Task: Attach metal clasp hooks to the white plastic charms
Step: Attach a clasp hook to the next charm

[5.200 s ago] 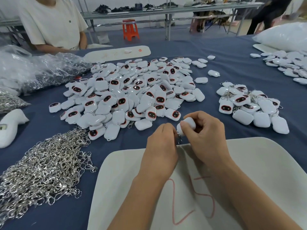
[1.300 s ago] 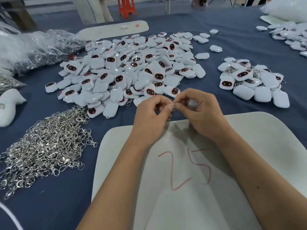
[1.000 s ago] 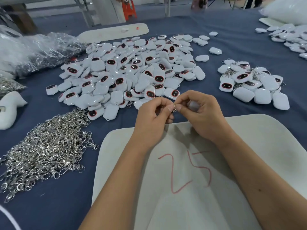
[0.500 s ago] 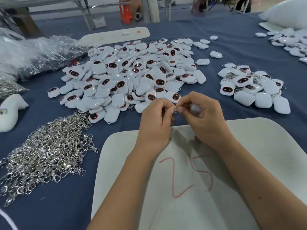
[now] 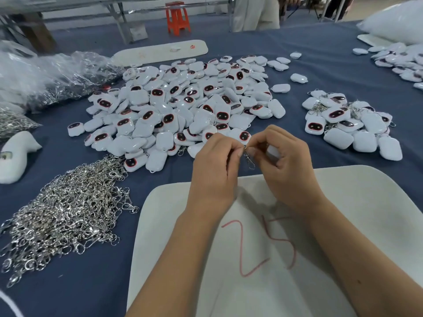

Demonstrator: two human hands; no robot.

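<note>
My left hand (image 5: 217, 165) and my right hand (image 5: 283, 163) meet fingertip to fingertip above the near edge of the blue table. Between them hangs a metal clasp hook (image 5: 249, 160), pinched at its top ring by both hands. My right hand also curls round a white plastic charm (image 5: 272, 152), mostly hidden in the palm. A large heap of loose white charms (image 5: 183, 106) with dark red-rimmed faces lies just beyond my hands. A pile of silver clasp hooks (image 5: 66, 211) lies at the left. A smaller heap of charms with hooks on them (image 5: 348, 126) sits at the right.
A white tray (image 5: 366, 216) marked 25 in red lies under my forearms. Clear plastic bags (image 5: 45, 76) with more hooks lie at the far left, beside a white moulded part (image 5: 16, 156). More charms (image 5: 402, 65) lie far right. A long white tray (image 5: 160, 52) is behind the heap.
The hook now hangs free and visible below my fingertips, where earlier it was hidden between them. My hands have stayed together in the same spot; the camera has tilted slightly.
</note>
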